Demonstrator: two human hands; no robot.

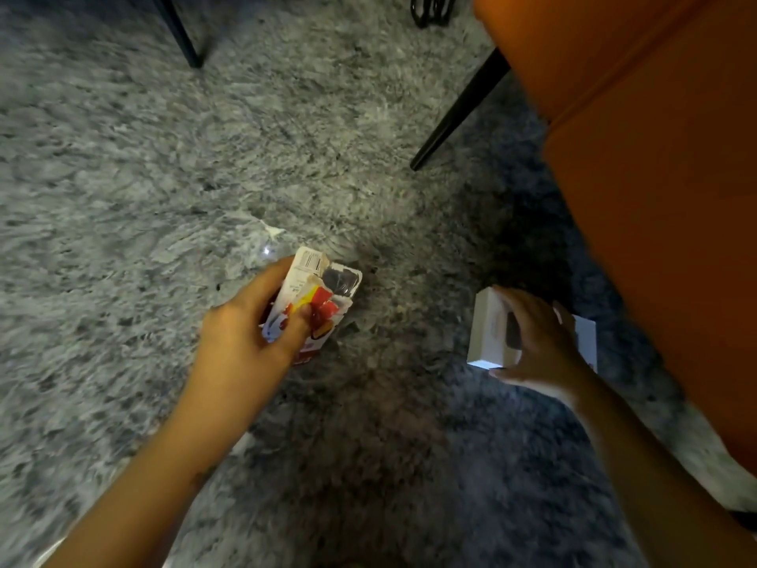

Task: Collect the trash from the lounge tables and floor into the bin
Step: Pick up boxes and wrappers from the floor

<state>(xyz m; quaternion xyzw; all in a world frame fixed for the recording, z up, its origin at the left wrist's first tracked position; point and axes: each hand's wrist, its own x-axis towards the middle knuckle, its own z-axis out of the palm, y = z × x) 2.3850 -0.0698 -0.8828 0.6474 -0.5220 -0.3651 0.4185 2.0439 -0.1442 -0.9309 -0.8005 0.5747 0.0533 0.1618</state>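
Observation:
My left hand (250, 325) grips a torn red-and-white carton (315, 297) above the grey shaggy rug, thumb across its front. A clear plastic wrapper (262, 248) seems bunched behind the carton, blurred. My right hand (536, 342) curls around a small white box (485, 334) low on the rug beside the orange chair; whether the box is lifted off the rug I cannot tell. The bin is not in view.
An orange chair (655, 178) fills the right side, with a black slanted leg (458, 112) reaching the rug. Another black furniture leg (180, 30) stands at the top left. The grey rug (143, 178) spreads across the left and centre.

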